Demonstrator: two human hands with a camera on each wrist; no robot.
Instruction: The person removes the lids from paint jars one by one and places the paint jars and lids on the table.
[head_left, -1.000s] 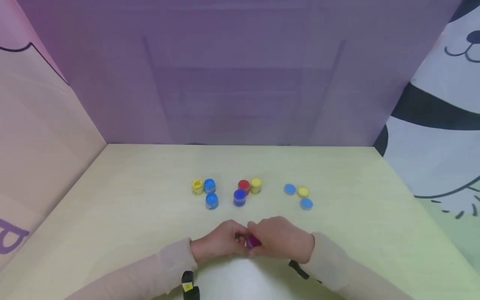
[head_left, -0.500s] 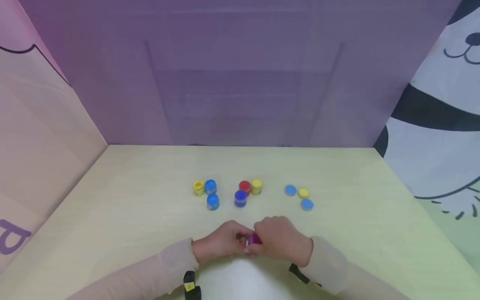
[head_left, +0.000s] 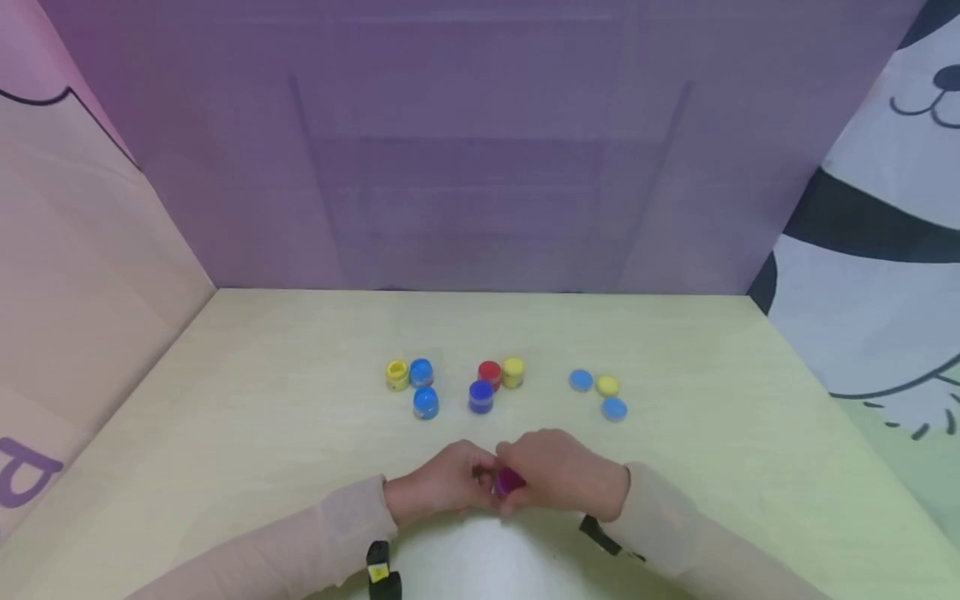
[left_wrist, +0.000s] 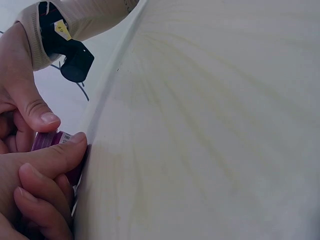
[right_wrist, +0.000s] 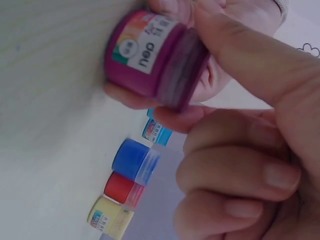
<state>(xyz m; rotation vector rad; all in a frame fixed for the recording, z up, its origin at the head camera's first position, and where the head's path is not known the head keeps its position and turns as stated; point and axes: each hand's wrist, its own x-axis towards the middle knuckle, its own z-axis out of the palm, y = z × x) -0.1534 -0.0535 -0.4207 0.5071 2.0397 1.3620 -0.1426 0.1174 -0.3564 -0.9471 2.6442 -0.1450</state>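
A small magenta paint jar (head_left: 508, 482) with a printed label is between my two hands near the front of the table. My left hand (head_left: 446, 482) holds the jar's body. The lid (right_wrist: 186, 70) of the jar, tilted in the right wrist view, is pinched between the thumb and index finger of my right hand (head_left: 564, 475). That hand's other fingers (right_wrist: 225, 172) are curled in below. In the left wrist view, thumbs and fingers cover much of the jar (left_wrist: 45, 140). Whether the lid has come loose, I cannot tell.
Beyond my hands stand a lidless yellow jar (head_left: 397, 377) and two light blue jars (head_left: 425, 404). A red jar (head_left: 489, 372), dark blue jar (head_left: 481, 397) and pale yellow jar (head_left: 513, 372) form a middle group. Two blue lids (head_left: 614, 409) and a yellow lid (head_left: 607, 385) lie right.
My right hand turned slightly on the magenta jar's lid, moving a little right and then back left. My left hand stays nearly still. The other jars and lids have not moved.
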